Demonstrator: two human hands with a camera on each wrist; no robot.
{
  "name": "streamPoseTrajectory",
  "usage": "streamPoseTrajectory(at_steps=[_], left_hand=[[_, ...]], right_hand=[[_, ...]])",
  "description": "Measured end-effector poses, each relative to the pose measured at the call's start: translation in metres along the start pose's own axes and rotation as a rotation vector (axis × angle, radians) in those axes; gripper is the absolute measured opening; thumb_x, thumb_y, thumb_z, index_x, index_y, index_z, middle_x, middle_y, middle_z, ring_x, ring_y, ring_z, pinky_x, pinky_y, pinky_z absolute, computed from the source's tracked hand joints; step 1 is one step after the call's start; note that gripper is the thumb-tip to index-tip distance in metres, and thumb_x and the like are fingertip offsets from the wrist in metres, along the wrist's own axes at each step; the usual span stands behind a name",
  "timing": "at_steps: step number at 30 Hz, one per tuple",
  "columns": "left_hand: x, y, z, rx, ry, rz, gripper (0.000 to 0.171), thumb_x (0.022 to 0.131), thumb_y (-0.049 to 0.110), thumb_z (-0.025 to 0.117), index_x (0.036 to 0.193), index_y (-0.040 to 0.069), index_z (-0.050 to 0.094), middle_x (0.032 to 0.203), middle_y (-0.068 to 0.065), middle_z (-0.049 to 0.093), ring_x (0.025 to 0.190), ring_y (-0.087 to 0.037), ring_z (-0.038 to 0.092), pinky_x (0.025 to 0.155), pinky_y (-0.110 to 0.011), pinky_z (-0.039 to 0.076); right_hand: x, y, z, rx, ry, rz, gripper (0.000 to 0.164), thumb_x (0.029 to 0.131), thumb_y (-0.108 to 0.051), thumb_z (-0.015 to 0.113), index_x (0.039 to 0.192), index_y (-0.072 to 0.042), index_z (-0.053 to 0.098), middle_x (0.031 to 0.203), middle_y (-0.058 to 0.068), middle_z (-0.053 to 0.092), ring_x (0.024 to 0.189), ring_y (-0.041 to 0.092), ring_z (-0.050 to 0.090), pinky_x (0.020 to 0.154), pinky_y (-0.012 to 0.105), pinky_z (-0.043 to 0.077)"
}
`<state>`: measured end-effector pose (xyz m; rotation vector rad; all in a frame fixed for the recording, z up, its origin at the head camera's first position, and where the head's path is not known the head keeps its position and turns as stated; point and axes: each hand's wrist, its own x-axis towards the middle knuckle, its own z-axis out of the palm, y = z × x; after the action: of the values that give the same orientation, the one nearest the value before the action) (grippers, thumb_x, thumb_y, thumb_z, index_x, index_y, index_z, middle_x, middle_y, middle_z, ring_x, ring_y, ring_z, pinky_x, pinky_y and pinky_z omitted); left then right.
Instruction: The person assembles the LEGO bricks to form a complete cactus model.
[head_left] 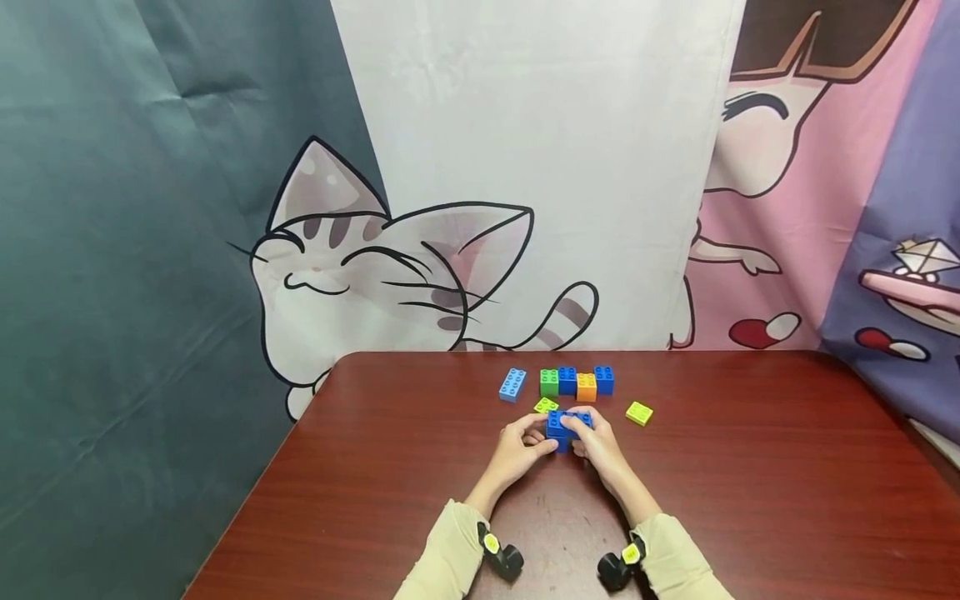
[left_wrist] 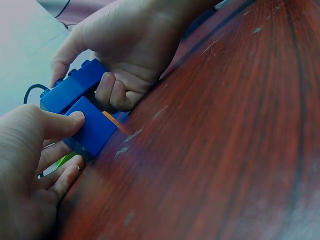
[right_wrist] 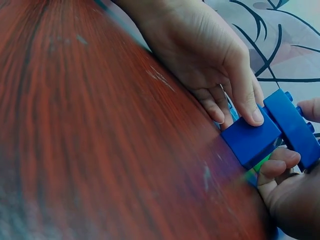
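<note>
A long blue brick (left_wrist: 75, 86) with studs on top sits over a squarer blue brick (left_wrist: 97, 127) at one end. They look slightly askew, and I cannot tell whether they are fully joined. My left hand (head_left: 516, 450) pinches the lower brick, its thumb flat on the near face in both wrist views. With the thumb on the studs, my right hand (head_left: 602, 446) grips the long brick's other end, and curled fingers lie beneath it. Both bricks are held just above the brown table (head_left: 420, 533).
Beyond the hands stand a light blue brick (head_left: 513, 384), a green brick (head_left: 549, 382), two blue bricks (head_left: 567, 381) and an orange brick (head_left: 587, 387). One lime brick (head_left: 545, 405) lies just behind the held bricks, another lime brick (head_left: 639, 413) to their right.
</note>
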<state>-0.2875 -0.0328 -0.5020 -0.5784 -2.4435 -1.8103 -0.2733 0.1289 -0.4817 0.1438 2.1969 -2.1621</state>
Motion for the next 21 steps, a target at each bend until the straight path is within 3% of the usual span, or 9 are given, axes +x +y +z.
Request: streamPoseTrajectory(at_steps=[8,15,21], left_hand=[[-0.0018,-0.0001,-0.0009,0.006,-0.006,0.010,0.040,0.083,0.009,0.074,0.120,-0.002,0.065,0.111,-0.022,0.070,0.080,-0.007,0.059,0.074,-0.015,0.050],[-0.0014,0.0001,-0.0022,0.010,-0.004,0.008,0.040,0.083,0.008,0.074,0.120,-0.003,0.065,0.110,-0.022,0.070,0.080,-0.007,0.059,0.074,-0.015,0.050],[-0.0014,-0.0004,0.0007,0.009,-0.006,0.021,0.040,0.083,0.007,0.075,0.120,-0.003,0.065,0.109,-0.022,0.070,0.079,-0.009,0.060,0.073,-0.016,0.051]], right_hand=[[0.0018,0.0009,0.0019,0.027,-0.015,0.015,0.032,0.096,-0.019,0.055,0.121,0.000,0.047,0.071,-0.004,0.048,0.053,0.006,0.038,0.057,0.018,0.042],[0.0047,0.0015,0.0026,-0.004,-0.013,0.022,0.033,0.096,-0.021,0.056,0.121,-0.002,0.048,0.084,0.000,0.053,0.058,0.009,0.043,0.059,0.020,0.046],[0.0033,-0.0002,0.0000,-0.022,-0.008,0.014,0.032,0.095,-0.020,0.056,0.120,-0.001,0.049,0.073,-0.002,0.048,0.055,0.008,0.039,0.056,0.020,0.043]])
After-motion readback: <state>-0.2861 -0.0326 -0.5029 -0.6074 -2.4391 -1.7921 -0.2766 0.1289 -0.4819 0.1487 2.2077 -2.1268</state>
